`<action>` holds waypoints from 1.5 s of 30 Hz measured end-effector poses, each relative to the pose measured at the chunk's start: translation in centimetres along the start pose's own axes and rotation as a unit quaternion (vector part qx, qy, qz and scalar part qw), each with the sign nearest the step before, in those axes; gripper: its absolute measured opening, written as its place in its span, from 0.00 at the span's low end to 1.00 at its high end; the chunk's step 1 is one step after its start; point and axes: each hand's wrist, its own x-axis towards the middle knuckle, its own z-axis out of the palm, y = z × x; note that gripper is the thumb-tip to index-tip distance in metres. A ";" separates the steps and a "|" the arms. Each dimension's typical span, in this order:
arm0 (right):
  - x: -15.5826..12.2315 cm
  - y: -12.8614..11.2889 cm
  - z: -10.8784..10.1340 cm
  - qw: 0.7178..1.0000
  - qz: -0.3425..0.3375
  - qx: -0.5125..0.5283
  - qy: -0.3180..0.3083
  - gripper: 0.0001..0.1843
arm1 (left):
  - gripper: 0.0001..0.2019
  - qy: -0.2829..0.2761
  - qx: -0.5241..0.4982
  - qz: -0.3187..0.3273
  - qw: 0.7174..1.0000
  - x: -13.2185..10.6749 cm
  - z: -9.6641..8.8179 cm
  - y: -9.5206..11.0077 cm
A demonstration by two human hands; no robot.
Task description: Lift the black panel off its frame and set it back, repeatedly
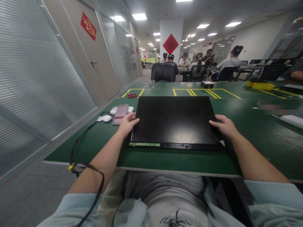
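Observation:
A black display panel [174,118] lies in front of me on the green table [180,162], its dark screen facing up. Along its near edge runs a green circuit board strip [145,144] beside a black frame edge. My left hand [129,124] grips the panel's left side, thumb on top and fingers curled at the edge. On the opposite side, my right hand [223,126] holds the right edge the same way, thumb over the surface. The undersides of both grips are hidden.
Left of the panel lie a phone [121,114], a white rounded device [106,118] and a black cable [77,138]. Red-handled scissors [132,96] and a clear cup [151,83] are farther back. A yellow tray [260,85] sits far right. People sit at tables beyond.

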 end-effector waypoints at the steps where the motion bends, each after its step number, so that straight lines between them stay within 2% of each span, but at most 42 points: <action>1: 0.0 -0.1 0.0 1.000 0.000 0.001 0.001 0.15 | 0.28 -0.003 -0.001 -0.001 1.000 0.0 0.0 0.0; 5: 0.0 -0.3 0.0 1.000 -0.005 -0.003 -0.001 0.12 | 0.31 -0.008 -0.003 -0.007 1.000 -0.1 0.0 0.0; 10: 0.1 -0.2 0.1 1.000 -0.020 -0.018 -0.008 0.10 | 0.34 -0.026 0.053 -0.010 0.998 -0.2 -0.2 -0.2; 15: 0.2 0.0 0.2 0.999 -0.009 -0.032 -0.022 0.10 | 0.32 -0.025 0.143 0.011 0.989 -0.4 -0.5 0.1; 20: 0.3 0.3 0.4 0.999 -0.013 -0.044 -0.030 0.10 | 0.29 -0.042 0.164 0.035 0.985 -0.4 -0.7 -0.1; 26: 0.3 0.5 0.4 0.998 -0.019 -0.054 -0.039 0.11 | 0.30 -0.065 0.262 0.069 0.960 0.3 -1.3 -1.3; 31: 0.2 0.4 0.5 0.997 -0.021 -0.051 -0.048 0.10 | 0.33 -0.070 0.312 0.061 0.946 0.7 -1.7 -2.0; 45: 0.0 0.3 0.7 0.998 0.029 -0.043 -0.045 0.10 | 0.29 -0.075 0.407 0.047 0.909 0.8 -1.4 -2.4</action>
